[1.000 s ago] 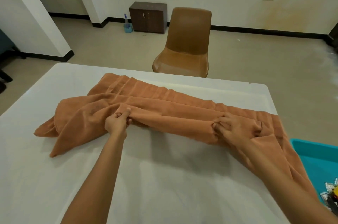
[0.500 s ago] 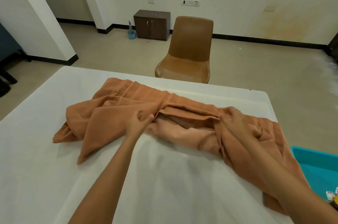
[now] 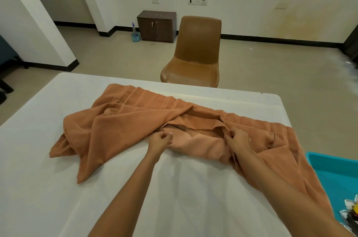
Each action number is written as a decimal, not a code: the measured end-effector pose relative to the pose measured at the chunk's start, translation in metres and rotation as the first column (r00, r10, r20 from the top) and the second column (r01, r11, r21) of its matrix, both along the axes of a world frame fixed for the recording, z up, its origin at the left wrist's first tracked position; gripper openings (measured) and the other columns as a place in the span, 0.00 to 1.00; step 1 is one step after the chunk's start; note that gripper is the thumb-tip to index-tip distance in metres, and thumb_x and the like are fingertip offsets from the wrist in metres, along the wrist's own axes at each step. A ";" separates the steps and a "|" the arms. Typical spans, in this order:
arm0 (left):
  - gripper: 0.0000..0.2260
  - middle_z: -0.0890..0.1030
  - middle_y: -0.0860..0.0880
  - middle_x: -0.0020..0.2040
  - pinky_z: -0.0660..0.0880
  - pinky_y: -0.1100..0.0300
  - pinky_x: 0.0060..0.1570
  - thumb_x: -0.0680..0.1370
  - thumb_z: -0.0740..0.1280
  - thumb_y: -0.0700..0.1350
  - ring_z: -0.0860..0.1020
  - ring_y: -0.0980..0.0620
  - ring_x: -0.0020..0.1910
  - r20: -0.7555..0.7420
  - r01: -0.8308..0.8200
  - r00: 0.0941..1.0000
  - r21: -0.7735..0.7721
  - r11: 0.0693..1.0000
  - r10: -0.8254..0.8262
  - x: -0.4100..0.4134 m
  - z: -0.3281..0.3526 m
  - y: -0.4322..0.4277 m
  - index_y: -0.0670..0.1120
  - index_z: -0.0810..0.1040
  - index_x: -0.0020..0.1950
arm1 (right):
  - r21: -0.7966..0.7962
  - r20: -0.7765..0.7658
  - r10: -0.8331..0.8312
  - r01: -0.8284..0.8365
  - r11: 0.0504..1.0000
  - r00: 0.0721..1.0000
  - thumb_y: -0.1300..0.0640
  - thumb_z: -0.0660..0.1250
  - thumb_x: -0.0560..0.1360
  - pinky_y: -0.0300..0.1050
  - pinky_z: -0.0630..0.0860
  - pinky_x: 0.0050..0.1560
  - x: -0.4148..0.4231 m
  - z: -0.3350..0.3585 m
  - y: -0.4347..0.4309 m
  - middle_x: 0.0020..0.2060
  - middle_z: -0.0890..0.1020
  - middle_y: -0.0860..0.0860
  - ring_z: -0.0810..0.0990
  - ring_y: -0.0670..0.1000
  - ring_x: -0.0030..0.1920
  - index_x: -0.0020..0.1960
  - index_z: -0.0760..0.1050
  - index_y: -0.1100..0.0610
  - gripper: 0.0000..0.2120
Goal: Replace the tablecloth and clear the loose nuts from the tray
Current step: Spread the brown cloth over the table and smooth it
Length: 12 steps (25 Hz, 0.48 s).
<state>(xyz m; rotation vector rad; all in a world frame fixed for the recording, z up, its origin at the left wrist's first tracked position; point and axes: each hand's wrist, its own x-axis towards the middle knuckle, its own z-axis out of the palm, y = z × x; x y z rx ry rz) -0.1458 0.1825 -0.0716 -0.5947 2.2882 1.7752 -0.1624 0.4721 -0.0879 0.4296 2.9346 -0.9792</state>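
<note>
The turquoise plastic tray (image 3: 337, 171) sits at the table's right edge. Mid-table, the left hand (image 3: 158, 140) and right hand (image 3: 237, 139) each pinch folds of the crumpled orange fabric tablecloth (image 3: 120, 126) lying across the white-covered table (image 3: 38, 188). A brown chair (image 3: 195, 56) stands beyond the far edge.

One orange cloth (image 3: 135, 130) on table. One white table (image 3: 58, 188). Two hands: left hand (image 3: 159, 141), right hand (image 3: 237, 139). One brown chair (image 3: 195, 52). One dark cabinet (image 3: 157, 26). One blue tub (image 3: 337, 174). One spray bottle (image 3: 133, 27) in one small bucket (image 3: 135, 36). Wall plates: three.
</note>
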 end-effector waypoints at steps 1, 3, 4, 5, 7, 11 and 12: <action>0.10 0.82 0.42 0.49 0.79 0.57 0.48 0.77 0.66 0.46 0.82 0.50 0.46 0.079 -0.055 0.996 0.138 0.989 0.044 -0.003 0.003 0.005 0.39 0.79 0.50 | -0.115 -0.069 -0.010 0.002 0.993 0.998 0.53 0.66 0.74 0.51 0.75 0.47 0.003 0.005 -0.003 0.39 0.81 0.53 0.79 0.55 0.44 0.43 0.75 0.55 0.05; 0.12 0.81 0.41 0.49 0.79 0.59 0.46 0.79 0.64 0.45 0.81 0.50 0.47 0.210 -0.142 0.975 0.352 0.925 0.069 -0.005 0.009 0.014 0.37 0.77 0.54 | -0.298 -0.176 0.076 -0.127 0.946 0.981 0.54 0.66 0.75 0.46 0.70 0.37 0.021 0.020 -0.009 0.33 0.77 0.52 0.74 0.48 0.35 0.40 0.72 0.58 0.08; 0.13 0.80 0.41 0.50 0.79 0.60 0.46 0.80 0.63 0.46 0.80 0.49 0.49 0.252 -0.150 0.967 0.406 0.902 0.047 -0.004 0.010 0.018 0.37 0.75 0.57 | -0.373 -0.194 0.185 -0.247 0.894 0.963 0.55 0.66 0.74 0.46 0.68 0.35 0.032 0.025 -0.011 0.32 0.74 0.52 0.71 0.47 0.34 0.38 0.70 0.58 0.10; 0.14 0.78 0.41 0.52 0.79 0.60 0.46 0.80 0.63 0.48 0.79 0.48 0.52 0.282 -0.148 0.959 0.454 0.879 0.016 -0.002 0.010 0.022 0.38 0.73 0.59 | -0.448 -0.177 0.329 -0.374 0.812 0.928 0.56 0.66 0.74 0.46 0.68 0.35 0.043 0.030 -0.014 0.32 0.73 0.51 0.70 0.47 0.34 0.38 0.69 0.58 0.10; 0.14 0.75 0.41 0.54 0.79 0.57 0.48 0.80 0.63 0.50 0.78 0.45 0.55 0.324 -0.143 0.945 0.523 0.840 -0.041 0.005 0.007 0.029 0.41 0.71 0.59 | -0.570 -0.057 0.612 -0.529 0.628 0.789 0.58 0.67 0.72 0.47 0.68 0.38 0.065 0.039 -0.019 0.35 0.74 0.52 0.71 0.49 0.36 0.40 0.70 0.60 0.08; 0.15 0.79 0.43 0.49 0.79 0.55 0.45 0.80 0.62 0.52 0.78 0.48 0.47 0.358 -0.153 0.930 0.573 0.805 -0.078 0.029 -0.005 0.042 0.41 0.75 0.57 | -0.715 0.043 0.741 -0.498 0.491 0.670 0.65 0.67 0.72 0.38 0.67 0.36 0.095 0.052 -0.025 0.33 0.72 0.51 0.70 0.46 0.35 0.38 0.69 0.59 0.08; 0.17 0.79 0.44 0.50 0.78 0.55 0.45 0.80 0.62 0.53 0.78 0.47 0.48 0.360 -0.165 0.931 0.574 0.802 -0.067 0.035 -0.007 0.042 0.41 0.74 0.60 | -0.765 0.045 0.729 -0.445 0.465 0.683 0.67 0.67 0.72 0.38 0.67 0.35 0.103 0.055 -0.025 0.33 0.72 0.52 0.70 0.46 0.34 0.39 0.69 0.60 0.08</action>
